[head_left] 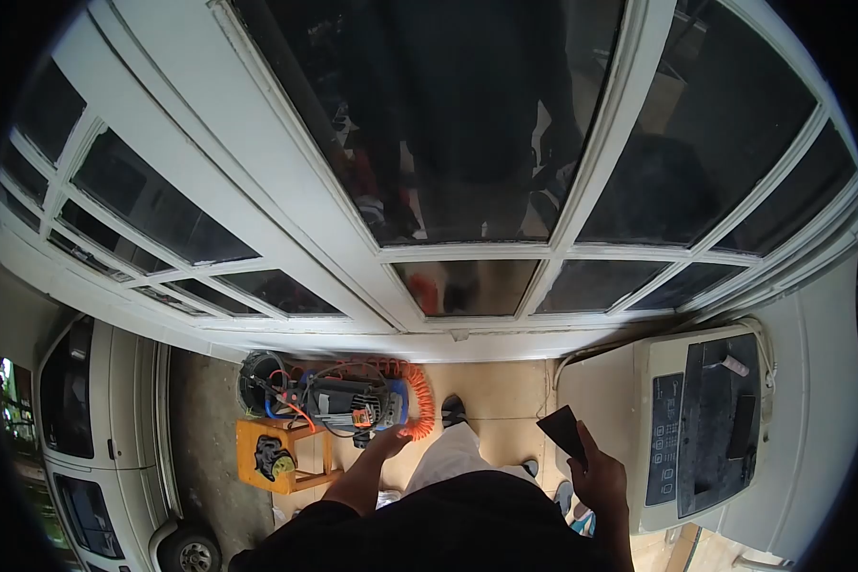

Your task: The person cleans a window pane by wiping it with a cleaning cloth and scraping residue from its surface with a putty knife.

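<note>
My right hand (602, 479) is wrapped round a flat black rectangular object (563, 434), which looks like a phone and is held up at the right of my body. My left hand (387, 442) reaches forward on the left, close to an orange coiled hose (421, 400). The hose curls around a blue and black machine (353, 400) on the floor. Whether the fingers of my left hand touch or grip the hose is too small to tell.
A wooden stool (305, 469) bearing a dark item stands beside a black bucket (257, 381). A washing machine (642, 381) is at the right. White-framed glass panes (467, 153) rise ahead. A parked vehicle (129, 400) is at the left.
</note>
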`<state>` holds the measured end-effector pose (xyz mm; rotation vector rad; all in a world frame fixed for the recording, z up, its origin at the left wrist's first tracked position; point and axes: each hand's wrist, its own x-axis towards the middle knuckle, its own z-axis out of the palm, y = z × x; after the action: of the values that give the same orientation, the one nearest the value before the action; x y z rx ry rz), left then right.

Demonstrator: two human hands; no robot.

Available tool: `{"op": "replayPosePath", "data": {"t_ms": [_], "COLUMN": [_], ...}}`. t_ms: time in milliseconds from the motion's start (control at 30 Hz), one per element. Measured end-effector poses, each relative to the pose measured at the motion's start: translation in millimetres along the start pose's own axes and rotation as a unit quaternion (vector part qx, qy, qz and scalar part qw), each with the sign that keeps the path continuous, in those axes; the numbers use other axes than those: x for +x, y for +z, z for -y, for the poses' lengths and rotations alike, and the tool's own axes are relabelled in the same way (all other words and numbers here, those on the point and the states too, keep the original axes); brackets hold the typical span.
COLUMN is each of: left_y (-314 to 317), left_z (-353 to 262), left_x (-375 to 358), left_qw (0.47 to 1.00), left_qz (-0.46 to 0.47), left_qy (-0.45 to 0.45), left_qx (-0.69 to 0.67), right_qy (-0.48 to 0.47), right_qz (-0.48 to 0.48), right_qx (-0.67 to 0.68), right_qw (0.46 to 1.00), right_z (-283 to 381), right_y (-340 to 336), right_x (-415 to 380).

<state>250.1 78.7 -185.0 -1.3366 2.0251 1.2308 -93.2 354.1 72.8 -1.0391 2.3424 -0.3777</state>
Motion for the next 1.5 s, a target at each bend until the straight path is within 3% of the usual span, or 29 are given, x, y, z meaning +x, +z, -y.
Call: {"op": "replayPosePath", "data": {"t_ms": [67,100,167,233,267,300,333,367,400,433,467,500,533,567,633,767,800,833,900,967,1067,1100,1200,1300,1500], "left_y": [20.5,3.4,-16.3,-38.2,-45.4,-48.8,-59.8,-68.6,-68.8,-67.2,-62.8,-62.9,-60.2,-58.7,-51.7,-47.4,-40.5,-34.0,-39.7,-53.1,-72.5,-79.0,-102.3,-118.0,-114.7], "left_z": [88.6,87.2,110.8,108.8,108.4,112.3,93.6,76.4,80.6,88.2,102.0,90.2,65.2,44.2,33.1,-2.3,6.0,9.2,-18.1,-68.8,-142.9,-171.7,-262.2,-343.0,-392.6], "left_x": [30.7,23.2,32.1,39.6,52.6,55.5,55.5,49.7,63.0,92.2,109.8,104.4,97.5,90.6,94.5,67.8,74.6,81.3,58.5,28.9,6.1,-2.9,-31.7,-60.2,-85.0], "left_qw": [0.999,0.987,0.968,0.953,0.935,0.900,0.963,0.988,0.988,0.970,0.898,0.897,0.974,0.996,0.997,0.991,0.996,1.000,0.993,0.982,0.947,0.929,0.853,0.715,0.694], "left_qz": [0.019,0.083,0.165,0.196,0.223,0.205,0.163,0.115,0.121,0.125,0.125,0.129,0.102,0.068,0.062,0.049,0.044,0.001,-0.073,-0.155,-0.238,-0.271,-0.413,-0.548,-0.587], "left_qy": [-0.008,-0.062,-0.025,-0.055,-0.042,0.082,-0.001,-0.087,-0.083,0.123,0.321,0.322,0.168,0.003,0.002,-0.049,-0.037,-0.004,0.088,0.089,0.168,0.207,0.319,0.433,0.414], "left_qx": [0.038,0.120,0.189,0.225,0.271,0.375,0.216,0.049,0.056,0.170,0.273,0.275,0.113,-0.055,-0.047,-0.112,-0.069,0.003,-0.039,-0.059,-0.132,-0.146,-0.014,0.039,0.055], "right_qy": [-0.078,-0.065,-0.011,-0.031,0.008,0.048,0.003,0.035,0.022,0.006,0.008,0.008,0.013,0.014,-0.052,-0.041,-0.102,-0.109,-0.150,-0.202,-0.283,-0.296,-0.341,-0.350,-0.404], "right_qz": [-0.107,-0.108,-0.106,-0.151,-0.124,-0.095,-0.159,-0.148,-0.177,-0.207,-0.218,-0.228,-0.223,-0.222,-0.256,-0.162,-0.206,-0.201,-0.200,-0.206,-0.180,-0.162,-0.156,-0.126,-0.116], "right_qx": [-0.026,-0.025,-0.020,-0.005,0.028,0.062,0.035,0.056,0.039,0.020,0.005,-0.009,0.015,0.015,0.000,0.056,0.030,0.026,0.035,0.031,0.044,0.036,0.005,-0.040,-0.119], "right_qw": [0.991,0.992,0.994,0.988,0.992,0.992,0.987,0.987,0.983,0.978,0.976,0.974,0.975,0.975,0.965,0.984,0.973,0.973,0.968,0.957,0.941,0.941,0.927,0.927,0.899], "right_z": [15.7,24.5,40.8,42.1,48.7,54.5,53.6,56.1,57.2,57.2,55.5,55.4,62.9,65.6,67.7,71.9,69.8,67.8,63.8,62.2,71.2,75.6,76.5,83.9,92.6], "right_y": [0.7,-0.6,-1.8,8.4,4.6,2.4,6.0,3.4,2.0,0.2,-1.1,-3.5,-12.2,-16.4,-26.1,-49.9,-49.9,-51.7,-57.8,-67.8,-96.3,-107.9,-136.1,-169.0,-186.6], "right_x": [5.9,8.0,8.2,6.8,8.9,7.7,8.4,8.2,8.0,10.4,13.2,17.3,20.9,26.4,38.2,59.4,67.5,74.9,90.3,106.6,126.3,131.3,146.9,155.5,173.8]}}
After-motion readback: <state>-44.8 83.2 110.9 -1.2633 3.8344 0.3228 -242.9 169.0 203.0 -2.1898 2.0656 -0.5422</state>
